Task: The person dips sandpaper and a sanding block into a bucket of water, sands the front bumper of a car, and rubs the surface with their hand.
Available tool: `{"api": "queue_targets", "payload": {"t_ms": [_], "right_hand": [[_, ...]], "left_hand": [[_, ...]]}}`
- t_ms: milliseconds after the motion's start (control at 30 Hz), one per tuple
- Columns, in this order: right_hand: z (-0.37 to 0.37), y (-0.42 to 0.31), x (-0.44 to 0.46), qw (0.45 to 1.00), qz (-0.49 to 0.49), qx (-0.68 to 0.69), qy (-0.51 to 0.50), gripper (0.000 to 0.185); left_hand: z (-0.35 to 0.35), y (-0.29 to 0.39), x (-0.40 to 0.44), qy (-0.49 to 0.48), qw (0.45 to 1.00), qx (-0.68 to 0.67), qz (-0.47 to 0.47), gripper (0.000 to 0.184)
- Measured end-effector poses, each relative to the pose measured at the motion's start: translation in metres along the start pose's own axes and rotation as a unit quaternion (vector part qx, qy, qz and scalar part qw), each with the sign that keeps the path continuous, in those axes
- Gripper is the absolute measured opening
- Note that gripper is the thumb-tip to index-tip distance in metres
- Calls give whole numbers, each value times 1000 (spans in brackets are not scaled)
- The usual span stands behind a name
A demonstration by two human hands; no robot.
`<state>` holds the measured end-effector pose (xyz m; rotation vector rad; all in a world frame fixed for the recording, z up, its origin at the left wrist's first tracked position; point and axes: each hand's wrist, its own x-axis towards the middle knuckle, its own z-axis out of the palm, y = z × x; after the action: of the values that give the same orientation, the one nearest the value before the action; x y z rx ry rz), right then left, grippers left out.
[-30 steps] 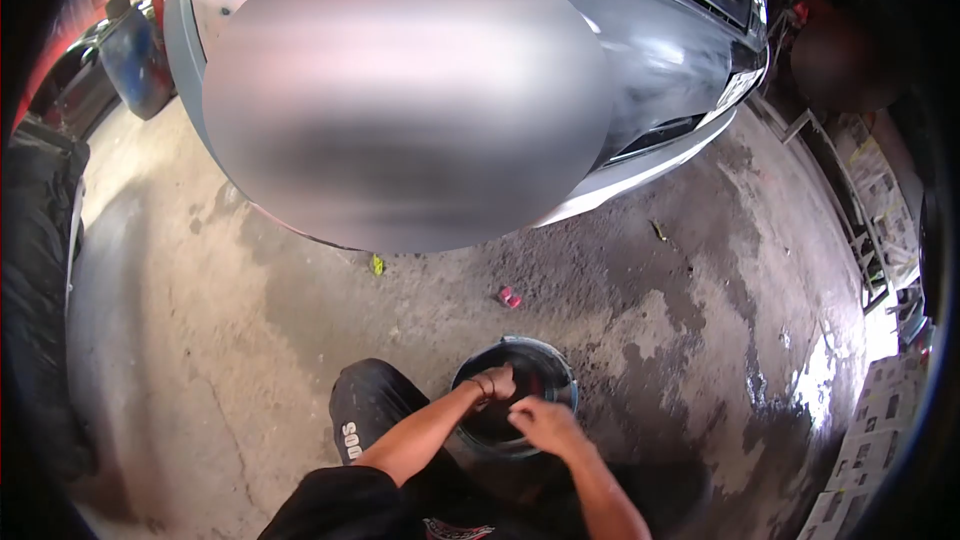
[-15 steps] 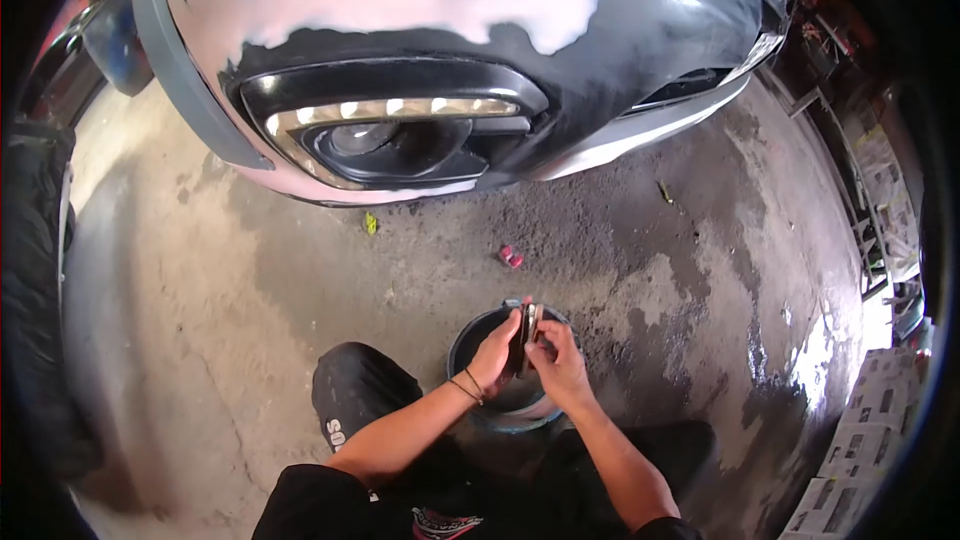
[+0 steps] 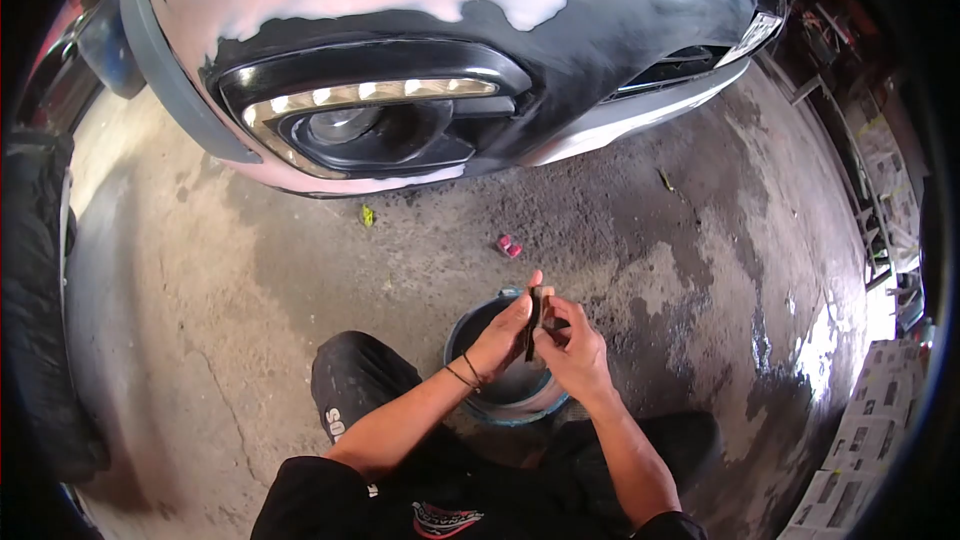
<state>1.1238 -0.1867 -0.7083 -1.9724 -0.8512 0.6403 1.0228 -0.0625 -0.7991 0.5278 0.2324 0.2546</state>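
Above the bucket (image 3: 452, 348), my left hand (image 3: 497, 342) and my right hand (image 3: 578, 352) meet around a thin, dark and tan piece of sandpaper (image 3: 534, 328), as it appears, seen nearly edge-on. The left fingers and thumb are closed on its left side. On the other side the right thumb and bent fingers pinch it. Part of the piece is covered by my fingers. The dark bucket with a bluish rim stands on the floor between my knees, with greyish liquid seemingly inside.
Ahead is a car bumper (image 3: 580, 70) with pink-white patches and a lamp (image 3: 345, 125). A small red item (image 3: 509, 246) and a yellow-green scrap (image 3: 367, 215) lie on the partly wet concrete floor (image 3: 250, 290). Newspaper-like sheets (image 3: 865, 425) are at right.
Both hands have moved slightly up in view with the sandpaper, which has turned a little. The bumper appears shifted up and left as the view moves.
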Motion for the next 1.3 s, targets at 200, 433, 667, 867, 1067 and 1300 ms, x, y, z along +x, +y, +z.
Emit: {"api": "queue_targets", "payload": {"t_ms": [200,433,667,867,1067,1300], "right_hand": [[-4,8,3,986,-102,-121,58,49],[-10,20,10,998,-44,-17,44,56],[-1,4,4,999,-34,-12,4,57],[4,-6,4,999,-45,-9,6,59],[9,-8,2,995,-76,-62,22,60],[11,-9,3,987,-117,-101,34,61]], "left_hand": [[5,-2,2,-9,999,-52,-14,65],[1,3,6,89,995,-4,-37,60],[-4,3,10,61,996,-70,-4,64],[7,15,0,54,995,-77,17,66],[4,15,4,21,994,-98,53,68],[10,10,-1,-1,994,-76,74,71]]}}
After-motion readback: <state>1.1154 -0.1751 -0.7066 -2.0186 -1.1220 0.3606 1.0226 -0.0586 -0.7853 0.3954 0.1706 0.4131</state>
